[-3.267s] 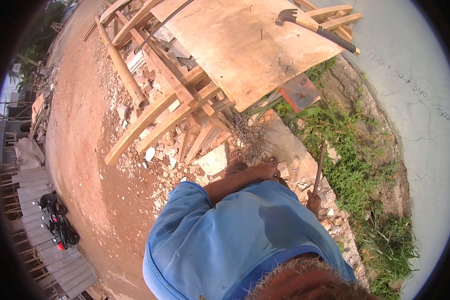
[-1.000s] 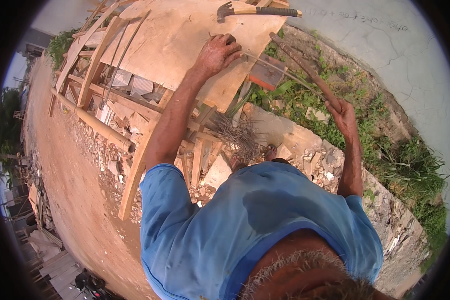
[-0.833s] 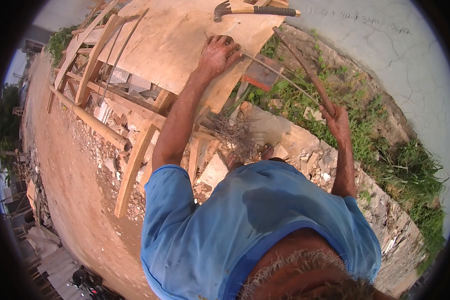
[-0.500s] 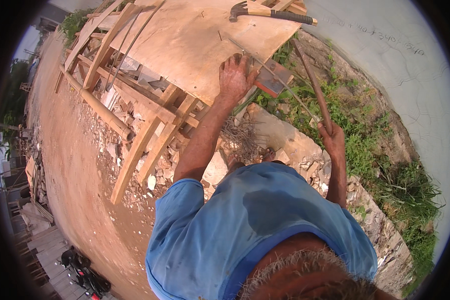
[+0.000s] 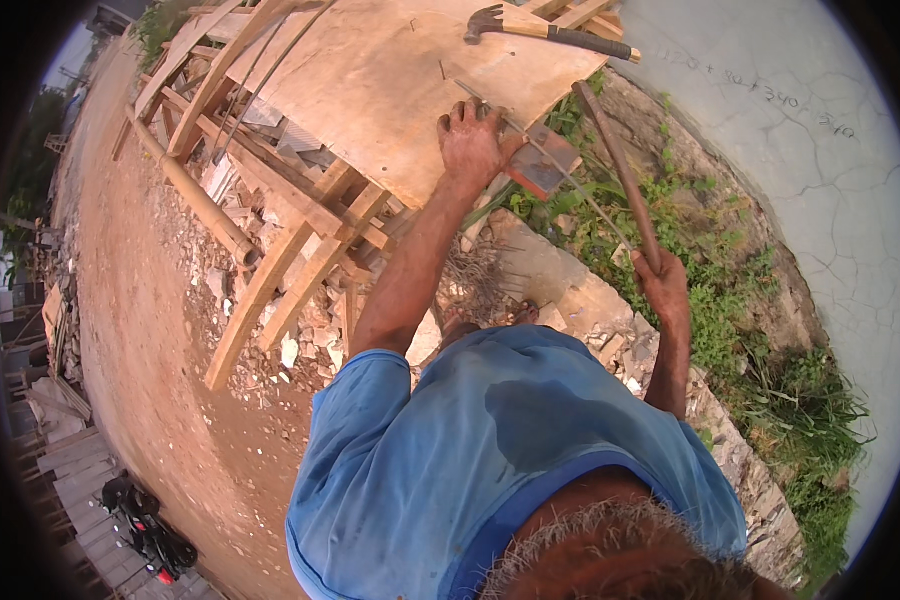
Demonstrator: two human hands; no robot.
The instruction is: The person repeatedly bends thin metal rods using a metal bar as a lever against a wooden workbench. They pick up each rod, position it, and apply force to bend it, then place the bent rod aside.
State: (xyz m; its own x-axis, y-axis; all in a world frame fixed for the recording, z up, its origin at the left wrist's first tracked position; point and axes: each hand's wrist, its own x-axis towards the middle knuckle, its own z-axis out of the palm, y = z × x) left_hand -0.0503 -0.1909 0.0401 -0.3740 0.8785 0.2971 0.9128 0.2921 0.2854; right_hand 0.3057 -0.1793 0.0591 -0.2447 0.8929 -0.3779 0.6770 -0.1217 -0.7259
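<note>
On a plywood board [image 5: 370, 95], my left hand [image 5: 470, 140] lies palm down with its fingers spread. Its fingertips are beside a thin metal rod [image 5: 573, 182], and the thumb reaches toward a flat reddish-brown block [image 5: 548, 165] at the board's edge. The rod runs from the board, across the block, toward my right hand [image 5: 663, 287]. That hand is closed around a rusty brown bar [image 5: 618, 172], which slants up past the board's corner. Whether its fingers also touch the rod's end, I cannot tell. A nail [image 5: 442, 69] sticks up from the board near the rod's far end.
A claw hammer [image 5: 552, 33] rests across the board's far corner. Wooden beams [image 5: 305, 285] and a bamboo pole [image 5: 195, 200] stick out at the left over rubble. Green plants [image 5: 710, 260] grow along a cracked wall [image 5: 830, 170] at right. A motorcycle [image 5: 150, 530] stands lower left.
The view has shifted slightly. The brown bar's upper end has moved a little left, closer to the board's corner. Both hands keep nearly the same places.
</note>
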